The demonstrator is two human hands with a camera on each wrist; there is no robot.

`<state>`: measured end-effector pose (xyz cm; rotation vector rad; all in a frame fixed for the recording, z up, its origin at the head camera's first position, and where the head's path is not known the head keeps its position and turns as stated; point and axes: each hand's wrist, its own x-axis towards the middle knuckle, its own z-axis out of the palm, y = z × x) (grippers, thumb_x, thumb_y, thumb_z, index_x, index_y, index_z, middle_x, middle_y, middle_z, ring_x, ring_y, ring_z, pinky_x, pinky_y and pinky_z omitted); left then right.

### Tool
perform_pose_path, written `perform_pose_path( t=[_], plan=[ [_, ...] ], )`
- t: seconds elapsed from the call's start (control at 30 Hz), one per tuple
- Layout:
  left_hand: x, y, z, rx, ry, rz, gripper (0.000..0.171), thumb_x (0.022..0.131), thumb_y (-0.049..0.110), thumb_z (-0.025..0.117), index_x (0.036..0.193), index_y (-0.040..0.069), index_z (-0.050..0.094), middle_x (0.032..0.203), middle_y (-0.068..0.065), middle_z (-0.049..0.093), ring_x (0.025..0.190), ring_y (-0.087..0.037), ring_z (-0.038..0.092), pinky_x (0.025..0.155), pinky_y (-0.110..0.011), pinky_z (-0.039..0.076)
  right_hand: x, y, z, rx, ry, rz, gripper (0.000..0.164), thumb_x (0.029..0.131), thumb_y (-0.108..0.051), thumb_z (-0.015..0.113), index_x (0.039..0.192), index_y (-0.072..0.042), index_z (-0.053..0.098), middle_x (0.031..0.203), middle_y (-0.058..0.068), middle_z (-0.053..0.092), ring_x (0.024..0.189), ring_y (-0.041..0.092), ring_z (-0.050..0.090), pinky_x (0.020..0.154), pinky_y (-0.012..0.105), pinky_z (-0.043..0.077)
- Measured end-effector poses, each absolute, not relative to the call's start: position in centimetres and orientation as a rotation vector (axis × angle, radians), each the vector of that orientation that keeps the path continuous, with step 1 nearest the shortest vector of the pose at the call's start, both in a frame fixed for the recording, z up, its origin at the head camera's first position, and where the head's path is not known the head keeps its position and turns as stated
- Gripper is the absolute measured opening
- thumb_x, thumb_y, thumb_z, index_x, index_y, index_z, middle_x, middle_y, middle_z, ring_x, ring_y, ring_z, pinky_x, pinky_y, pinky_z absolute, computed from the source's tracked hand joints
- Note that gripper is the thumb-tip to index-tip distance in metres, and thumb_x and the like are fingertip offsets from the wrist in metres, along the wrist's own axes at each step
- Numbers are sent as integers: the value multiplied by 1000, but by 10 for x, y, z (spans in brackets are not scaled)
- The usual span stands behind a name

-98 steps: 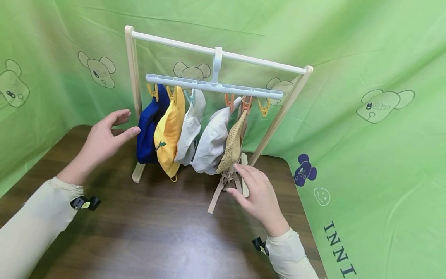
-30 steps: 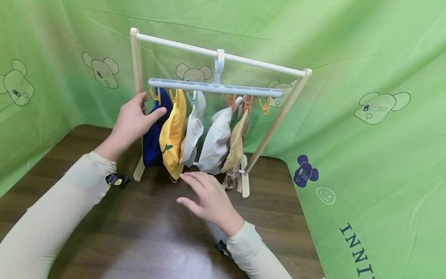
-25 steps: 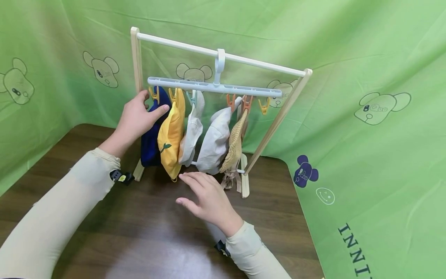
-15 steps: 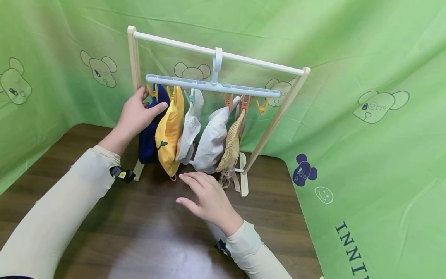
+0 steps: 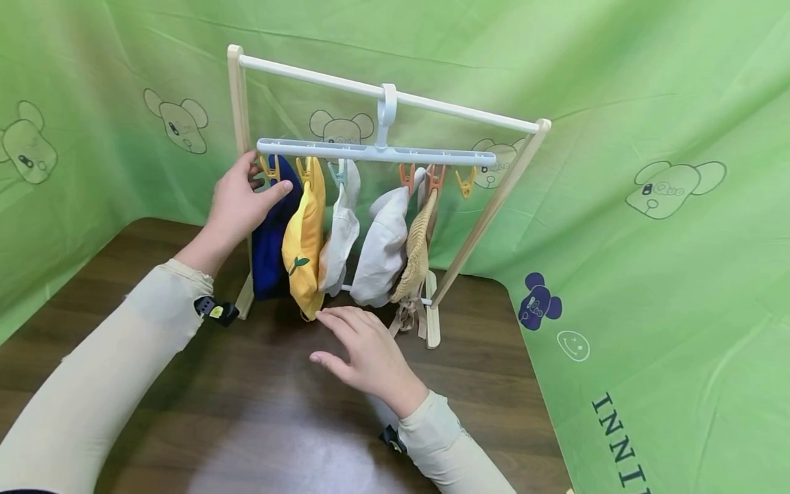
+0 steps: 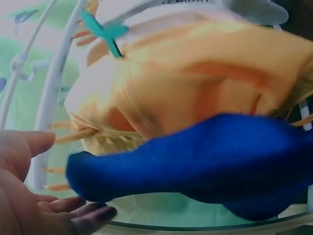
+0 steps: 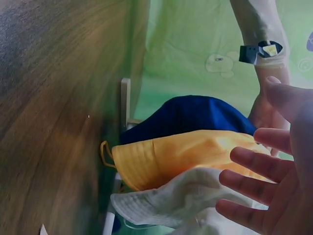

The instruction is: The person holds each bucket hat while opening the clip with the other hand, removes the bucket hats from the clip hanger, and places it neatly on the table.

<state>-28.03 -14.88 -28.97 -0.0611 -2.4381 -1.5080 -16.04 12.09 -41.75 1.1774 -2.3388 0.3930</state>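
My left hand (image 5: pixel 237 199) is at the top of a dark blue hat (image 5: pixel 271 240), near its yellow clip (image 5: pixel 269 168). In the left wrist view, the thumb and fingers spread on either side of the blue hat's clipped end, fingertips right at its edge. Beside it hangs a yellow bucket hat (image 5: pixel 302 233) with a green leaf sprout. My right hand (image 5: pixel 370 353) is held out with loose fingers, its fingertips just below the yellow hat and nothing in its grasp. Further right hang a whitish hat (image 5: pixel 339 240), a light grey hat (image 5: pixel 381 254) and a tan woven hat (image 5: pixel 418 250) with ribbon ties.
A pale blue clip hanger (image 5: pixel 426 157) hooks over the white rail (image 5: pixel 321 80) of a wooden stand (image 5: pixel 487 213). Its rightmost yellow clip (image 5: pixel 465 183) holds nothing. The stand is on a brown wooden table (image 5: pixel 278 425), with a green printed curtain (image 5: pixel 679 274) around it.
My left hand has moved right and up from beside the blue hat to its clipped top. My right hand has shifted left from the tan hat's ribbons. The hats sway slightly.
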Motion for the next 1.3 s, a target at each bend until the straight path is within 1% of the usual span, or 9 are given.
perform_pose_path(
  t=[0.17, 0.3, 0.43, 0.67, 0.83, 0.93, 1.07, 1.13, 1.3],
  plan=[
    [-289, -141, -291, -42, -2319, -1529, 66, 95, 43, 71, 153, 21, 48, 150, -8, 56, 132, -25, 59, 109, -40, 48, -160, 117, -417, 1181, -2349, 398, 61, 95, -54, 67, 140, -13, 61, 136, 1, 64, 129, 18, 58, 111, 35, 43],
    [-295, -137, -293, -5, -2258, -1533, 54, 94, 39, 73, 141, 15, 61, 140, -6, 65, 123, -22, 66, 103, -37, 52, -158, 112, -419, 1196, -2360, 410, 61, 96, -55, 66, 141, -14, 61, 136, 1, 64, 128, 18, 58, 112, 34, 41],
    [-299, -135, -293, 75, -2236, -1529, 48, 92, 41, 75, 131, 12, 69, 133, -7, 69, 121, -18, 66, 100, -34, 53, -158, 110, -422, 1199, -2382, 415, 61, 97, -56, 64, 142, -15, 60, 137, 0, 64, 129, 18, 58, 113, 34, 40],
    [-303, -134, -294, 168, -2208, -1522, 47, 90, 45, 77, 122, 11, 73, 126, -7, 73, 121, -14, 65, 95, -33, 53, -156, 107, -428, 1187, -2430, 438, 61, 95, -55, 66, 142, -17, 60, 137, -1, 64, 128, 15, 57, 112, 34, 42],
    [-304, -134, -294, 187, -2208, -1516, 48, 88, 50, 78, 120, 14, 76, 120, -4, 76, 113, -14, 69, 88, -28, 55, -157, 97, -430, 1156, -2481, 453, 61, 95, -56, 66, 142, -19, 60, 134, -3, 64, 125, 16, 59, 106, 36, 47],
    [-303, -134, -294, 187, -2212, -1503, 43, 88, 52, 77, 112, 16, 79, 112, -1, 78, 102, -11, 70, 79, -24, 53, -157, 88, -433, 1130, -2556, 466, 62, 96, -57, 64, 145, -19, 57, 136, -3, 64, 126, 17, 60, 105, 37, 48],
    [-302, -134, -294, 187, -2205, -1478, 37, 88, 52, 76, 94, 15, 77, 95, 5, 77, 80, -11, 61, 64, -24, 44, -157, 74, -439, 1078, -2690, 533, 65, 98, -58, 61, 149, -19, 53, 143, -2, 61, 131, 17, 58, 108, 37, 48],
    [-301, -134, -295, 183, -2199, -1470, 37, 88, 52, 76, 88, 15, 74, 89, 6, 74, 74, -13, 55, 60, -26, 39, -157, 67, -441, 1049, -2762, 618, 68, 98, -58, 60, 152, -19, 49, 147, -3, 58, 136, 16, 54, 110, 35, 46],
    [-300, -134, -299, 159, -2175, -1457, 39, 88, 54, 76, 82, 15, 71, 87, 6, 70, 73, -15, 50, 58, -28, 34, -162, 51, -446, 966, -2862, 951, 77, 98, -54, 64, 160, -20, 35, 152, -5, 53, 139, 13, 51, 113, 34, 43]
  ],
)
